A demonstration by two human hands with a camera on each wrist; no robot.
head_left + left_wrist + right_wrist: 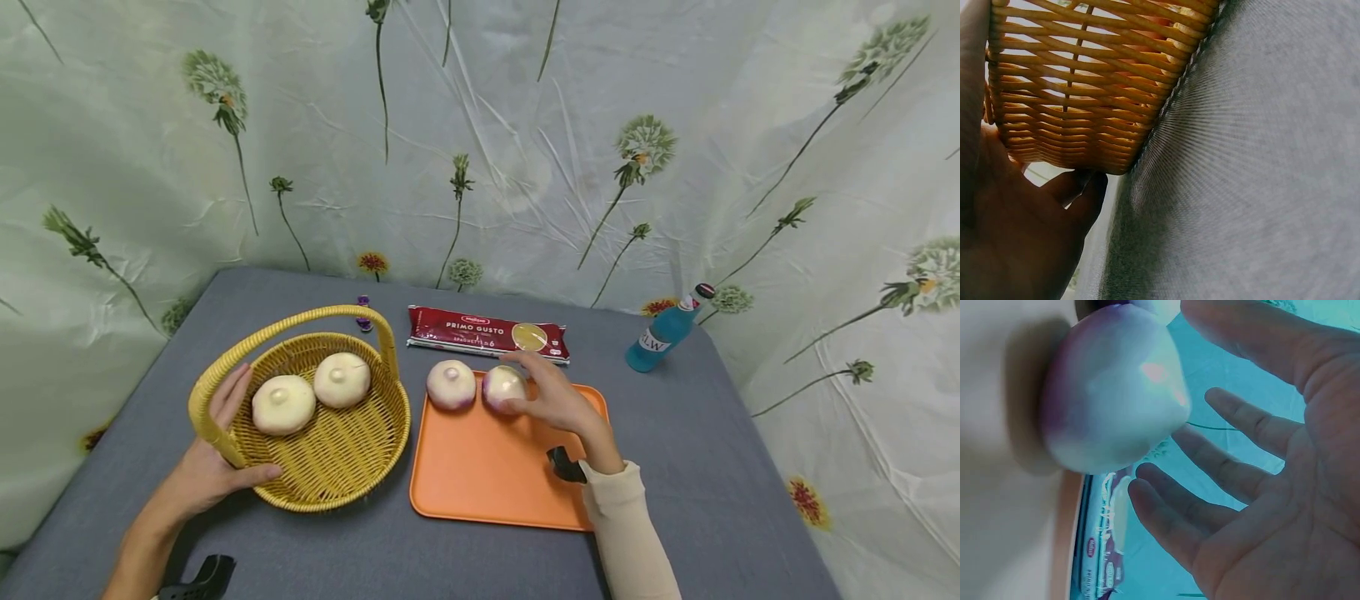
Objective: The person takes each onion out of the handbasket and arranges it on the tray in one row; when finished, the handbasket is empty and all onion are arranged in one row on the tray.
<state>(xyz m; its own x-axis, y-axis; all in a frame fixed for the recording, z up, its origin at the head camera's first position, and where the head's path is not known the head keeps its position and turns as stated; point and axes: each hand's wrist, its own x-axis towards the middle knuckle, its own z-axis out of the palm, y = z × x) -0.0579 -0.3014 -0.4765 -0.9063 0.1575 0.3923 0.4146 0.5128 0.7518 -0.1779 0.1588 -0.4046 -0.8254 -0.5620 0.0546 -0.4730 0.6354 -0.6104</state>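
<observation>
Fingers of the right hand (557, 398) spread about the rightmost purple-white bulb (498, 387) at the far edge of the orange tray (487, 471), open surface lying nearward; left hand (202, 475), thumb and fingers apart, touches the basket (337, 454).

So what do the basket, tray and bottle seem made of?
Basket: wicker or woven plastic, slightly glossy, judging by its interlaced strands. Tray: probably plastic, satin-smooth, given its even orange surface and rounded corners. Bottle: glass or plastic; its smooth blue sides suit either.
</observation>
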